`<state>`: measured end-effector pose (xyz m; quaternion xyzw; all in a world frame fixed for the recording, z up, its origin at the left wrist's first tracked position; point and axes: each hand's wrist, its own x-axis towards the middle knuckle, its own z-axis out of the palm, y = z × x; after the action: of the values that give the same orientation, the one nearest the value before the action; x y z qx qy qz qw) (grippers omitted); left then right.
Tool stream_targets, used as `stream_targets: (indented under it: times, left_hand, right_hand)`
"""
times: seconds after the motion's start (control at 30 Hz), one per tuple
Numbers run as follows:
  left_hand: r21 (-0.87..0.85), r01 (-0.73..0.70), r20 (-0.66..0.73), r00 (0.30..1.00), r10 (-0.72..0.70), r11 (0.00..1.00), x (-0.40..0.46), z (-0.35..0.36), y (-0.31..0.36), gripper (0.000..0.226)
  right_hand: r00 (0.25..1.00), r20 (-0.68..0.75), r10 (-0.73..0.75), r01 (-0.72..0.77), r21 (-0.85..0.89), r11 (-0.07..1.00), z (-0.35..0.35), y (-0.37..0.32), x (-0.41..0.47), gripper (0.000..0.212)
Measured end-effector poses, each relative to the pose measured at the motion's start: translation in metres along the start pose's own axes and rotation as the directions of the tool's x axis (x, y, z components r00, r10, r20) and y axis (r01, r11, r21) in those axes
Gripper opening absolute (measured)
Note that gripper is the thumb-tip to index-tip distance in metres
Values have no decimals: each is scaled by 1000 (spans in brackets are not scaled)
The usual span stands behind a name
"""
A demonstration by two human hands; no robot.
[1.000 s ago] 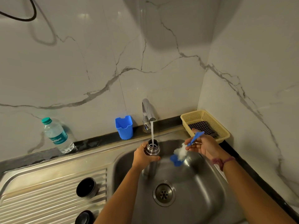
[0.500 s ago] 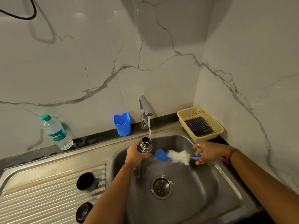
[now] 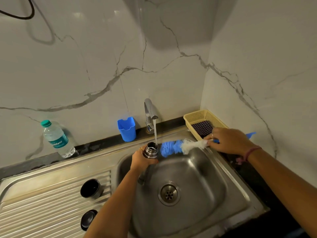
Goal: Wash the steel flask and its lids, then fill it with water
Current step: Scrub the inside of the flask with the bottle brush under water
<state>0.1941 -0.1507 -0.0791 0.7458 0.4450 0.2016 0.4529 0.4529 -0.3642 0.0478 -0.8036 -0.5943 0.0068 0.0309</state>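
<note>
Steel flask (image 3: pixel 151 150) upright, mouth up — left hand (image 3: pixel 142 160) clamped round it; right hand (image 3: pixel 228 140) pinches brush (image 3: pixel 180 146).

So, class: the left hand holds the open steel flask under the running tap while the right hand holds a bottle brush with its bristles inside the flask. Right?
Not quite. In the head view the bottle brush lies outside the steel flask, beside its mouth.

The left hand (image 3: pixel 143 160) covers most of the steel flask (image 3: pixel 151 150), so only its open neck shows. The brush (image 3: pixel 178 146) handle vanishes under the right hand (image 3: pixel 229 140). The cloth (image 3: pixel 202 127) sits partly hidden in the basket (image 3: pixel 197 115). Both forearms run off the bottom edge.
</note>
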Motion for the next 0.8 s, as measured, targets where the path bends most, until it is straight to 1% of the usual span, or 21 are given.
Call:
stream_targets:
  times: [0.07,0.17,0.23,0.3,0.37,0.47,0.57,0.7,0.8]
  left_hand:
    - [8,-13,1,1000,13,1000,0,1,2,76]
    - [0,-16,8,1000,16,1000,2,3,4,73]
    - [5,-13,20,1000,12,1000,4,4,5,73]
    - [25,-15,38,999,14,1000,5,5,6,74]
    - [44,-29,52,998,27,999,7,6,5,75]
    - [73,-48,65,997,43,996,10,7,2,75]
    - [99,-52,83,996,44,994,12,8,0,74]
    - [132,-77,101,993,63,988,14,8,-2,70]
    - [104,-68,102,993,57,992,15,8,-2,74]
  right_hand:
    - [996,-85,-5,-4,-100,995,-9,6,6,32]
    - [985,-167,-34,3,-186,983,-24,9,15,37]
    - [978,-197,-69,27,-212,977,-32,8,20,35]
    - [975,-195,-104,57,-234,971,-40,4,25,34]
    - [975,-161,-150,103,-268,958,-45,-1,33,36]
    - [965,-77,-251,206,-368,907,-46,-11,50,38]
    - [949,-38,-312,267,-425,865,-51,-20,65,42]
    - [928,71,-366,358,-443,822,-63,-28,79,52]
    - [909,152,-388,415,-407,814,-71,-32,88,46]
